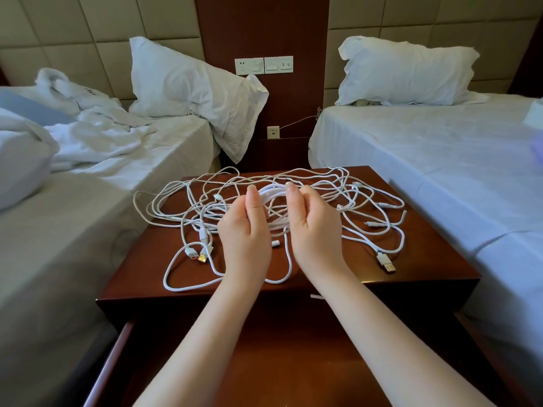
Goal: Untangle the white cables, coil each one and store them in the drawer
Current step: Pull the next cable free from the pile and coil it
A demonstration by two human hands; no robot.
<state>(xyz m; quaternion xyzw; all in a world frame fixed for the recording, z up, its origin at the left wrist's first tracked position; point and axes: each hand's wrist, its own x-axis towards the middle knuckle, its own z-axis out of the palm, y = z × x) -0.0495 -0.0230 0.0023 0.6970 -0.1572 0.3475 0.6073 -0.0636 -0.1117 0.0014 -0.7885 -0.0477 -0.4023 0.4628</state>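
left grip (246, 227) and right grip (316, 227) curl round a bunch of cables (271, 193): light, floppy, snaggy. better hold: plug (386, 264) right of them.

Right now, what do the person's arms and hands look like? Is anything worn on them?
Both are bare. The left hand and right hand show no gloves, rings, watch or bracelet, and no sleeves are in view.

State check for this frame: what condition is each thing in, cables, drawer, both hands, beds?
white cables: tangled, sprawled across the nightstand
drawer: pulled open
left hand: gripping a bunch of cable strands
right hand: gripping the same bunch
left bed: rumpled
right bed: smooth
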